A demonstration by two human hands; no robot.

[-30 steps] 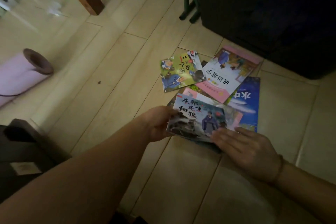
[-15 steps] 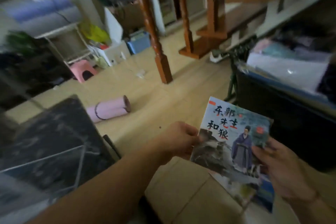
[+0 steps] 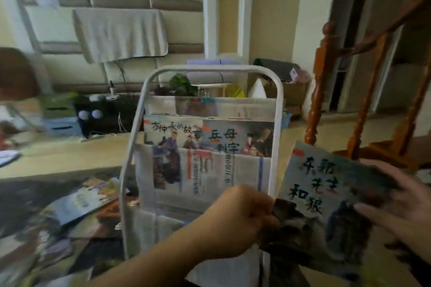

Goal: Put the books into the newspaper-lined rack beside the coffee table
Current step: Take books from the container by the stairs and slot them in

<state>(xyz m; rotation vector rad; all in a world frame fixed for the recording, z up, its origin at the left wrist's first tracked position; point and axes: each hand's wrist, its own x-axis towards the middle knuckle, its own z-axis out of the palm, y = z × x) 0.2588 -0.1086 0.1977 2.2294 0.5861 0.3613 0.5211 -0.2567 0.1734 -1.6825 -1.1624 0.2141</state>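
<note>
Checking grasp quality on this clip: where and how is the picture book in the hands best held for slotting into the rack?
Probably by its lower side edges, as now: the left hand pinches the lower left edge of the picture book and the right hand lies on the right side. The book is thin, flat and tilted, so this leaves one end free to drop into a newspaper-lined pocket of the white rack.

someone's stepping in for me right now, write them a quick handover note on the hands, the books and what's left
Left hand: grips the held book at its left edge.
Right hand: fingers lie flat on the cover, thumb hidden, grip unclear.
The held book hangs right of the white rack, not yet in it.
Done: two books stand in a newspaper-lined pocket.
Left: slot this book in. More books lie at the left, blurred.
</note>
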